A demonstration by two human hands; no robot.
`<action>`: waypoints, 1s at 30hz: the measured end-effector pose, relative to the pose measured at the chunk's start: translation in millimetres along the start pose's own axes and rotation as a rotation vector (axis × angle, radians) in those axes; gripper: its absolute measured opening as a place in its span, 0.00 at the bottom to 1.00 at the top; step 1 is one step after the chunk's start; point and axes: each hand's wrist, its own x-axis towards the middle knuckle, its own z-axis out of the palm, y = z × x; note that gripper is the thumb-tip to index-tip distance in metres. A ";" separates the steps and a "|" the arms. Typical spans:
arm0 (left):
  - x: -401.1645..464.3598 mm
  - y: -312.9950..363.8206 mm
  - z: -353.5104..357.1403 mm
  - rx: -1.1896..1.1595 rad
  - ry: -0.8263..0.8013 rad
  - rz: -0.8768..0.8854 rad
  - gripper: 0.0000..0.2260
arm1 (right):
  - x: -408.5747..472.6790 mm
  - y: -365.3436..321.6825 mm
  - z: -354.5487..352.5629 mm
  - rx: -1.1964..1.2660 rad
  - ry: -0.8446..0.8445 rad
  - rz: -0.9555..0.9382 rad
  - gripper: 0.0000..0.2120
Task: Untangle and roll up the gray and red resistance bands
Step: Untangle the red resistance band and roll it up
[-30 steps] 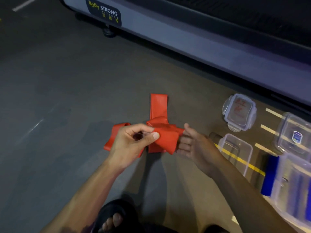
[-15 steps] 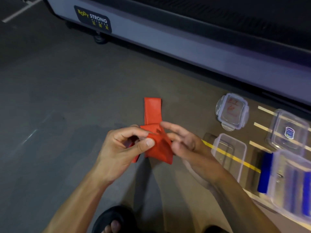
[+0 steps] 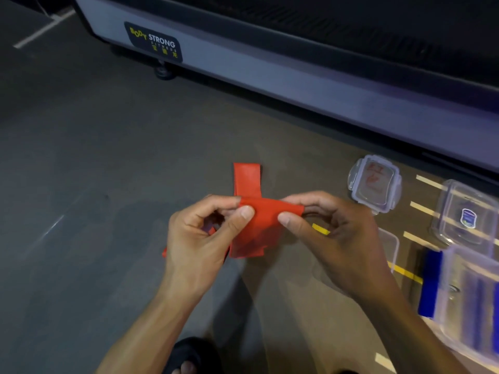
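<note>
The red band (image 3: 263,220) was flat, smooth rubber, folded; left hand (image 3: 201,236) and right hand (image 3: 334,238) each pinched its top edge

Open gray floor (image 3: 81,184) lies leftward; clear containers (image 3: 464,217) crowd the right, a treadmill base (image 3: 270,74) blocks ahead.
</note>
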 end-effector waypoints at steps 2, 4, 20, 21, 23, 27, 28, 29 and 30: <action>3.2 0.2 0.0 0.006 -0.006 -0.003 0.06 | 3.1 -4.0 -4.3 -0.026 0.015 -0.024 0.06; 5.5 3.8 3.1 0.019 -0.042 0.013 0.09 | 7.1 -7.2 -7.3 -0.009 0.016 -0.008 0.06; 7.3 3.6 2.4 -0.051 -0.106 -0.021 0.06 | 12.7 -8.9 -15.8 -0.002 -0.072 0.104 0.06; 8.0 4.2 2.6 -0.079 -0.109 -0.037 0.06 | 12.4 -9.3 -16.3 -0.007 -0.078 0.105 0.06; 9.0 5.5 3.3 -0.114 -0.104 -0.062 0.07 | 12.5 -10.4 -16.3 0.010 -0.080 0.124 0.07; 9.2 8.4 4.8 -0.137 -0.104 -0.082 0.08 | 13.2 -11.1 -14.9 0.047 -0.056 0.137 0.07; 9.0 8.8 4.6 -0.141 -0.103 -0.087 0.08 | 13.1 -11.6 -14.8 0.052 -0.056 0.137 0.07; 8.9 9.1 4.5 -0.146 -0.101 -0.090 0.08 | 13.1 -11.9 -14.8 0.054 -0.057 0.135 0.07; 8.6 9.1 4.2 -0.149 -0.099 -0.094 0.08 | 13.0 -12.2 -14.8 0.057 -0.056 0.134 0.07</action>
